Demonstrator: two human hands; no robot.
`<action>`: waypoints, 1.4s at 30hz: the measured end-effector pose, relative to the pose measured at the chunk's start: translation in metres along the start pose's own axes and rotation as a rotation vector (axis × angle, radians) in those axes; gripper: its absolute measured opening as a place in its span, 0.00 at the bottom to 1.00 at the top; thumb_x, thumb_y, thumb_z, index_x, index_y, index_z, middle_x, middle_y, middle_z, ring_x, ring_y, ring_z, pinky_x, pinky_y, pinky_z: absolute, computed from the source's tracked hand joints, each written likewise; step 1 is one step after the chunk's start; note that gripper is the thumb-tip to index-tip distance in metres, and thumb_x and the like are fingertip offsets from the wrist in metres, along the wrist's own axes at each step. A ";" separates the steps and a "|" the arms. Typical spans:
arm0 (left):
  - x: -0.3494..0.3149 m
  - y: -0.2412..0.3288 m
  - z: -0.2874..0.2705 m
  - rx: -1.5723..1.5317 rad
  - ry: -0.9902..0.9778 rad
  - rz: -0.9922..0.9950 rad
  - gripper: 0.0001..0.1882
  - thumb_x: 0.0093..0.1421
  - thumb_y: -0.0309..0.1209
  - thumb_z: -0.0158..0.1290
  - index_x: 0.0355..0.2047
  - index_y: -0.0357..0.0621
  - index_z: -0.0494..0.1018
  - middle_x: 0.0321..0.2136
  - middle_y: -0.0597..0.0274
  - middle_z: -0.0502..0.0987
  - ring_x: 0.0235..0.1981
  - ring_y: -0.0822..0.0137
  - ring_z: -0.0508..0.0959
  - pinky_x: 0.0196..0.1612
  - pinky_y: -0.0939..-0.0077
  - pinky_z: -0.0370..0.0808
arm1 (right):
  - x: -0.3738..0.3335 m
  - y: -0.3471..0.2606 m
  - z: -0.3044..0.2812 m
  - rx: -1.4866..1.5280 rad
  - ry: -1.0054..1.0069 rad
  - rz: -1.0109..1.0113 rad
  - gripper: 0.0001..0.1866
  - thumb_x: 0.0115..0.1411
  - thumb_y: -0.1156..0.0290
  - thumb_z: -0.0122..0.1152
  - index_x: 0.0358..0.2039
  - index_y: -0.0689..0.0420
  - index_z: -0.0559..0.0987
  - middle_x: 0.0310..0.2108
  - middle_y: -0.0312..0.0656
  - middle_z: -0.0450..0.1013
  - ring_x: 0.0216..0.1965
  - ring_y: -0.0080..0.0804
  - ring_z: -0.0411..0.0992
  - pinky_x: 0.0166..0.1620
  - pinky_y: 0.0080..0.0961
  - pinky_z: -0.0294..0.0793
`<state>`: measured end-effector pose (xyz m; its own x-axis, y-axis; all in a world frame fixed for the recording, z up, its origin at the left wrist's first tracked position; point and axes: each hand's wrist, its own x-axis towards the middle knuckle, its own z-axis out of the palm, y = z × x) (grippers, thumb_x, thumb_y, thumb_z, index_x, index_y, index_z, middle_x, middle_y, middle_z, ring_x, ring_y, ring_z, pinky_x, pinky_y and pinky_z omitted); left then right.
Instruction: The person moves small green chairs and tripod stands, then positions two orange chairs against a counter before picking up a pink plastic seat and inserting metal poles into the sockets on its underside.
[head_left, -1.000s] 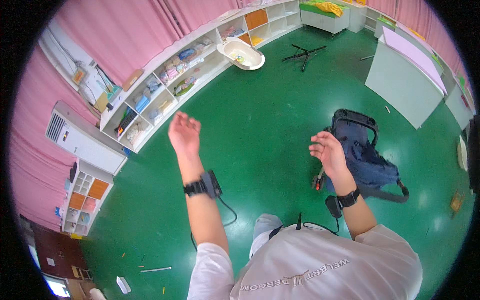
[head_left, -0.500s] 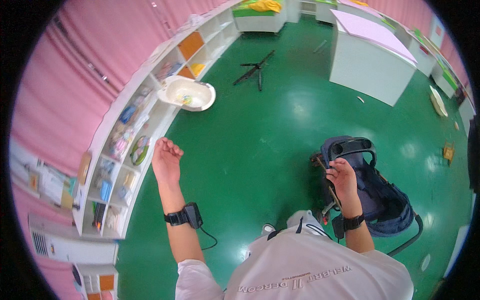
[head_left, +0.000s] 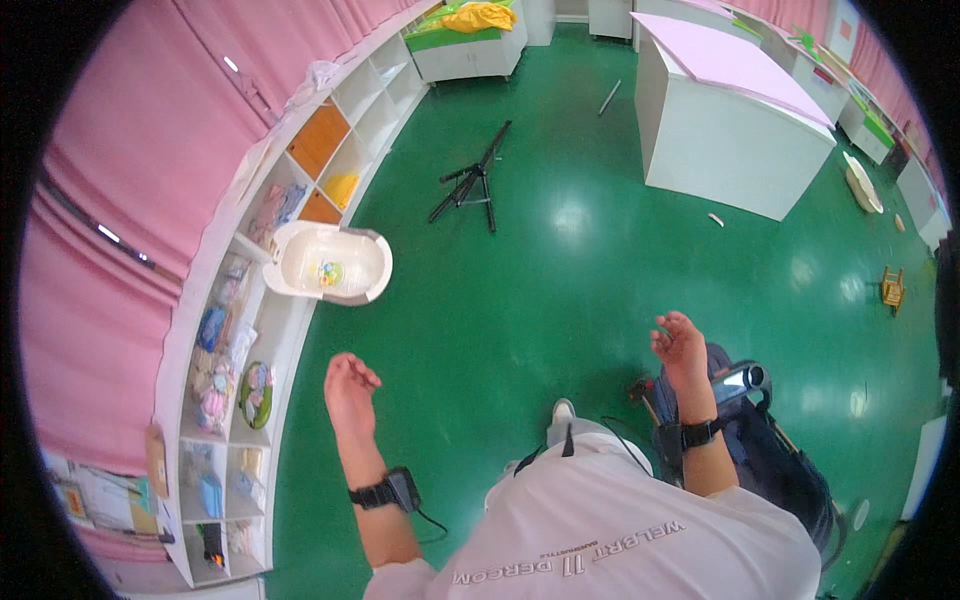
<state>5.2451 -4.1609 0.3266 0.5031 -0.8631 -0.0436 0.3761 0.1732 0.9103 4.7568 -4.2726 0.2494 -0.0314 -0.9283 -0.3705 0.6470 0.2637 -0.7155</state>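
My left hand (head_left: pixel 352 392) is held out over the green floor, its fingers loosely bent and apart, with nothing in it. The nearest thing to it is a white shelf unit (head_left: pixel 288 375). A cream baby bathtub (head_left: pixel 365 262) with small coloured toys inside rests at that unit, farther ahead. My right hand (head_left: pixel 682 350) is raised with slightly curled, parted fingers and looks empty. Below and beside that hand stands a dark blue stroller (head_left: pixel 765 440), partly hidden by my forearm; I see no grip on it.
A black folding stand (head_left: pixel 482 178) lies ahead on the floor, with a thin grey rod (head_left: pixel 609 98) beyond it. A large white table (head_left: pixel 725 150) with a pink top stands ahead right. Farther right are a small wooden chair (head_left: pixel 892 288) and another tub (head_left: pixel 862 184).
I have moved forward: the bathtub and black stand are nearer, and the stroller has slipped back beside my right arm. Both hands remain empty, the left one lower in view.
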 end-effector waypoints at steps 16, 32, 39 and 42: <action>0.459 -0.090 0.044 -0.149 -0.022 -0.172 0.07 0.62 0.33 0.45 0.35 0.44 0.68 0.25 0.64 0.70 0.25 0.68 0.71 0.30 0.72 0.71 | 0.384 -0.015 0.239 -0.181 0.003 -0.070 0.06 0.57 0.72 0.49 0.36 0.55 0.71 0.34 0.39 0.74 0.30 0.31 0.73 0.35 0.27 0.74; 0.883 -0.206 0.185 0.140 -0.066 -0.487 0.07 0.62 0.33 0.46 0.37 0.44 0.69 0.27 0.64 0.74 0.26 0.68 0.74 0.30 0.72 0.72 | 0.737 -0.080 0.298 -0.087 0.260 -0.076 0.10 0.57 0.69 0.52 0.40 0.53 0.69 0.37 0.38 0.72 0.34 0.31 0.72 0.36 0.26 0.74; 1.005 -0.286 0.199 0.230 0.180 -0.596 0.10 0.60 0.36 0.48 0.38 0.46 0.69 0.31 0.64 0.75 0.28 0.70 0.74 0.30 0.73 0.72 | 0.961 -0.108 0.375 -0.187 0.201 0.120 0.12 0.57 0.68 0.52 0.42 0.55 0.69 0.38 0.40 0.71 0.34 0.32 0.72 0.37 0.26 0.73; 1.052 -0.323 0.212 0.220 0.220 -0.638 0.11 0.60 0.39 0.48 0.39 0.47 0.70 0.34 0.64 0.75 0.30 0.70 0.74 0.32 0.73 0.72 | 1.059 -0.121 0.405 -0.265 0.079 0.175 0.12 0.58 0.67 0.52 0.42 0.55 0.70 0.39 0.40 0.71 0.36 0.32 0.72 0.38 0.29 0.73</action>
<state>5.4883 -5.2257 0.0741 0.3911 -0.6443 -0.6572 0.4960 -0.4540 0.7402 4.9537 -5.3935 0.1829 -0.0034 -0.8425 -0.5387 0.4270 0.4859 -0.7626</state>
